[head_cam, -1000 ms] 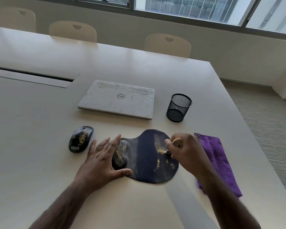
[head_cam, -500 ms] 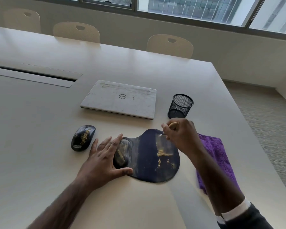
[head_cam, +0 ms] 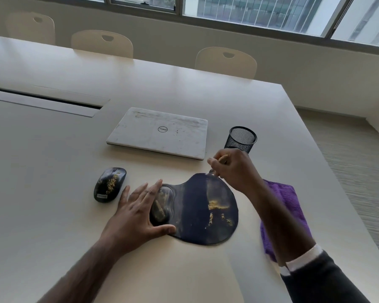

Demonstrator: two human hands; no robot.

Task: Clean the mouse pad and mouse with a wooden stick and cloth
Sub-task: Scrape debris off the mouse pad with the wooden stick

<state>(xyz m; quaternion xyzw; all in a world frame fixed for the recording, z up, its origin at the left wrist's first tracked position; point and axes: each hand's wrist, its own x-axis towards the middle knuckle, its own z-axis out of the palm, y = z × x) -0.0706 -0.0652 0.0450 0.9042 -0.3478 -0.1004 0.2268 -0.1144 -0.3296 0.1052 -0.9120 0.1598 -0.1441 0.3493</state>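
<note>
A flat, spread left hand (head_cam: pixel 136 215) pins the dark, curved rubber mouse pad (head_cam: pixel 195 215) on the pale table (head_cam: pixel 53 171) as the right hand (head_cam: pixel 235 169) pinches a slim wooden stick (head_cam: pixel 223 159) at its far edge. Shallow strokes into 1 pile should gather the yellow crumbs (head_cam: pixel 217 205).

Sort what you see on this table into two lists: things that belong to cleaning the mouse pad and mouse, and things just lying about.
Belongs to the job:
mouse pad, crumbs on it
mouse, also crumbed
wooden stick, gripped by the right hand
purple cloth
left hand, flat on the pad

Just lying about:
laptop, closed
mesh pen cup
</note>
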